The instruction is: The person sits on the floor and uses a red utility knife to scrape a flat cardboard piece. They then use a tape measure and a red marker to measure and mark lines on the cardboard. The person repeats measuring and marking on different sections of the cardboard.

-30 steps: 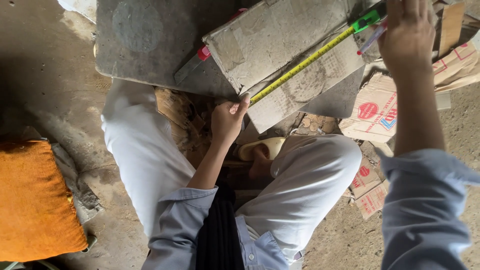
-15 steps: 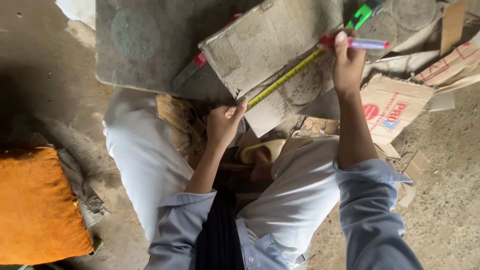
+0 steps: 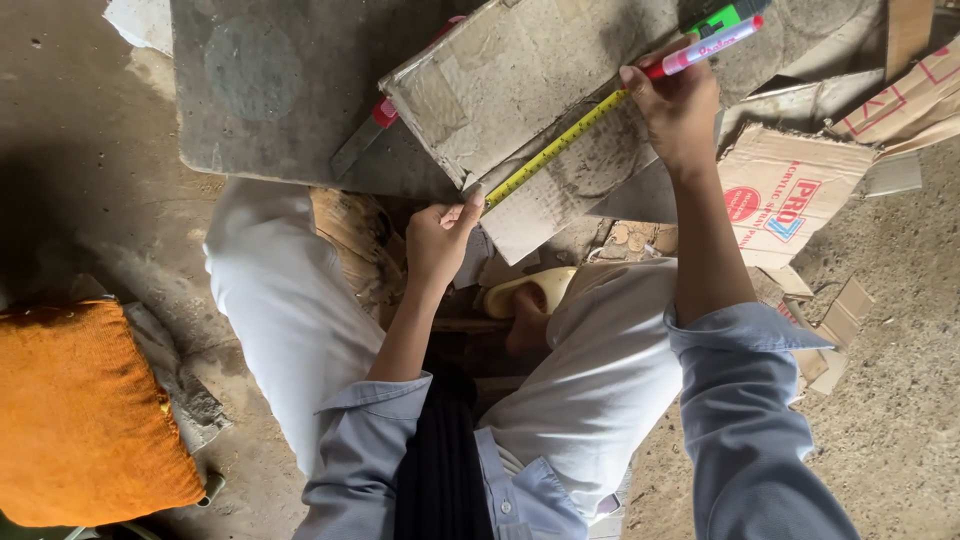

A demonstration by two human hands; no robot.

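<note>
A worn, taped sheet of cardboard (image 3: 520, 80) lies on a grey board (image 3: 270, 100) in front of my knees. A yellow measuring tape (image 3: 560, 150) runs slantwise across it to its green case (image 3: 725, 18). My left hand (image 3: 440, 240) pins the tape's end at the cardboard's near edge with thumb and fingertip. My right hand (image 3: 680, 110) presses on the tape farther up and holds a red-and-white marker (image 3: 705, 45) with its tip at the tape.
A utility knife with a red part (image 3: 365, 135) lies on the grey board left of the cardboard. Printed cardboard scraps (image 3: 790, 195) litter the dusty floor at right. An orange cushion (image 3: 85, 410) sits at lower left. A tan sandal (image 3: 525, 290) shows between my legs.
My right hand, with the marker, has come down along the tape from near the green case toward the cardboard. My left hand has stayed on the tape's end.
</note>
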